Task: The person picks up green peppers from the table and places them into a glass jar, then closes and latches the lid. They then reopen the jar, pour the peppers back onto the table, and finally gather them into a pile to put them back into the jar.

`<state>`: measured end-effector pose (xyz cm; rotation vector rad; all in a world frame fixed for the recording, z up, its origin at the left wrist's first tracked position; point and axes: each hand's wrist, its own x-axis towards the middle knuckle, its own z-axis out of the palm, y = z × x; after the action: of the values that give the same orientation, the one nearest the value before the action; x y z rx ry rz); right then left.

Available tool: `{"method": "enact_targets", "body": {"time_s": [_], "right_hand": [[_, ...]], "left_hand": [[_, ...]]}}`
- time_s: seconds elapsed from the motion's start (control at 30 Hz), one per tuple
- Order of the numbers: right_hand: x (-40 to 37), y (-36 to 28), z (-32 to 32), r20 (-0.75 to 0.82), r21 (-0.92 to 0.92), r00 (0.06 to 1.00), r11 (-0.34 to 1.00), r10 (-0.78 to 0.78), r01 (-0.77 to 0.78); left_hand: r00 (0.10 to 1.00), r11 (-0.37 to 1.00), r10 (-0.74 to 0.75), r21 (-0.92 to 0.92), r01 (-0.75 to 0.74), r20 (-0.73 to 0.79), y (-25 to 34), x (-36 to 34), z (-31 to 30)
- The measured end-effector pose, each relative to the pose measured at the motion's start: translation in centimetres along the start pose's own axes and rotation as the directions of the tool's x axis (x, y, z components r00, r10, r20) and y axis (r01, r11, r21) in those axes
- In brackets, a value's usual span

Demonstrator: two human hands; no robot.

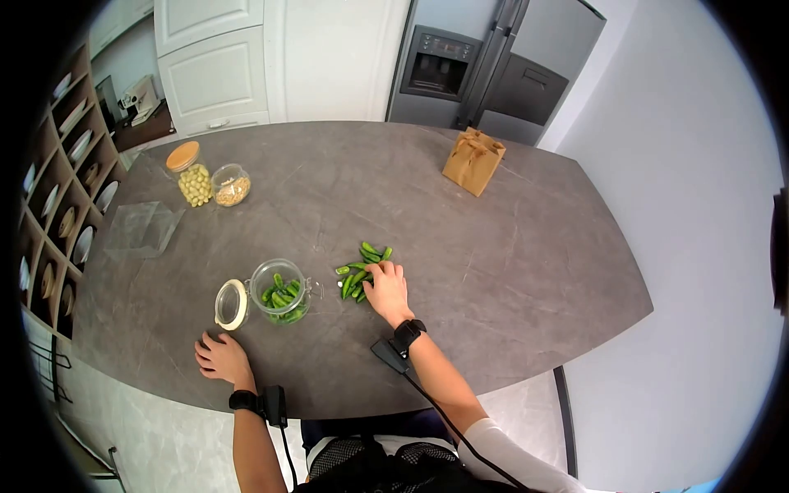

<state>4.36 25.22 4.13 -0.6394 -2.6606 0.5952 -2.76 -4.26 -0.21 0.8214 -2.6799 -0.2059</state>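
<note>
Green peppers (356, 284) lie in a loose pile on the grey table. My right hand (386, 289) is over the right side of this pile, its fingertips touching the peppers; whether it grips one is hidden. To the left stands a glass jar (280, 293) with more green peppers inside. Its round lid (231, 305) hangs open on the jar's left side. My left hand (223, 358) rests on the table below the lid, fingers spread and holding nothing.
A jar of pale round pieces with an orange lid (195, 177) and a small glass jar of yellowish bits (231, 186) stand at the back left. Nearby lies a clear plastic container (143, 230). A brown paper bag (474, 162) is at the back right of the table (526, 271).
</note>
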Motion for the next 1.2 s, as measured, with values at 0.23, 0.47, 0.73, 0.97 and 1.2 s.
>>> {"method": "enact_targets", "body": {"time_s": [0.23, 0.47, 0.73, 0.97, 1.2], "right_hand": [[-0.6, 1.0, 1.2, -0.088, 0.069, 0.996, 0.997, -0.013, 0.019], [-0.3, 1.5, 0.8, -0.168, -0.031, 0.980, 0.994, -0.107, 0.103], [0.1, -9.3, -2.2, -0.193, 0.534, 0.953, 0.790, -0.233, 0.302], [0.7, -11.4, -0.2, -0.163, 0.479, 0.935, 0.803, -0.316, 0.355], [2.0, 0.8, -0.4, -0.169, 0.085, 0.958, 0.965, -0.233, 0.250]], "left_hand": [[1.000, 1.000, 0.000, -0.015, 0.000, -0.003, 0.2, -0.1, -0.3], [0.997, 0.999, 0.038, -0.008, -0.039, -0.060, -0.1, 0.0, 0.6], [0.993, 0.996, 0.047, -0.072, -0.055, -0.111, -0.3, -0.1, 1.1], [0.998, 0.994, 0.009, -0.110, -0.016, -0.065, -0.1, 0.0, 1.0], [0.998, 0.991, 0.031, -0.127, -0.038, -0.058, 0.1, -0.3, 0.4]]}}
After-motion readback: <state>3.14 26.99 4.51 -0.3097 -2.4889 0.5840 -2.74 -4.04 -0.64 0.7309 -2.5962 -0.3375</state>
